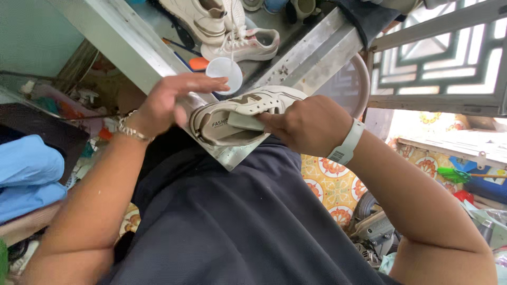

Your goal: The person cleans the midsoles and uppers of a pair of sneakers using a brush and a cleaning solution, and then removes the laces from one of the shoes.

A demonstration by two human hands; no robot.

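A beige sneaker (240, 119) was gripped at its right side by the right hand (306, 126), the fingers closed over the upper and the thumb pressed toward the open collar. The left hand (169, 103) was held open and flat above the shoe's heel end, fingers spread and nothing clasped in it; whether the palm touched the heel could not be told. A metal bracelet (131, 130) was worn on the left wrist, a pale band (346, 145) on the right.

In the head view, the sneaker was seen lying on its side at the near edge of a metal workbench (132, 42), just in front of the person's dark shirt (237, 221). A small white cup (226, 71) was set just beyond the shoe, and a second pair of pale sneakers (232, 31) was placed farther back on the bench. A patterned tile floor (330, 184) was visible to the right, below a white window grille (449, 53). Blue cloth (29, 174) was piled at the far left.
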